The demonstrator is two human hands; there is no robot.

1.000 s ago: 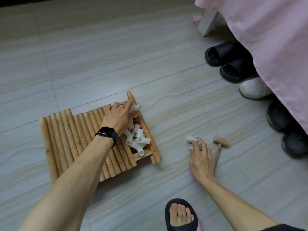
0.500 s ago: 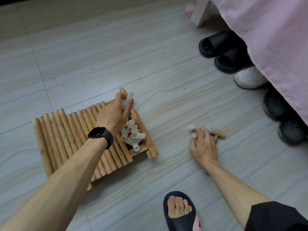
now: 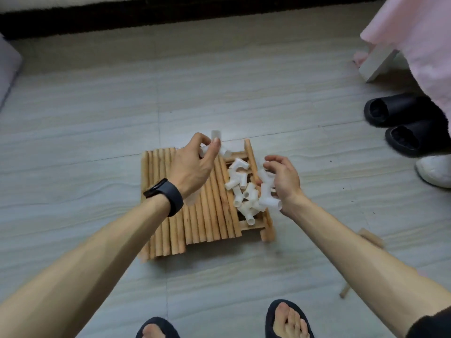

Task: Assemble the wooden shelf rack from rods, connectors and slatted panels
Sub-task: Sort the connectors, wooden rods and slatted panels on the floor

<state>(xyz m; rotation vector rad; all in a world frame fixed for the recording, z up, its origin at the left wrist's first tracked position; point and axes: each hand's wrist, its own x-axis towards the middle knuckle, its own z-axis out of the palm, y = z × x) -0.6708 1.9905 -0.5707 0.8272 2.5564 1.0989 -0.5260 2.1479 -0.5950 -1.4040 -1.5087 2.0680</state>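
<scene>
A stack of wooden rods lies on a slatted panel on the floor. A heap of white plastic connectors sits on the panel's right part. My left hand, with a black watch on its wrist, pinches a white connector lifted above the far end of the rods. My right hand hovers at the panel's right edge and holds two or three white connectors in its curled fingers.
A small wooden mallet lies on the floor behind my right forearm. Black slippers and a white shoe stand at the right under a pink cloth. My feet in black slippers are at the bottom edge.
My right hand has come from the floor by the mallet to the panel's right edge with connectors in it. My left hand has lifted a connector off the pile. The view has swung right.
</scene>
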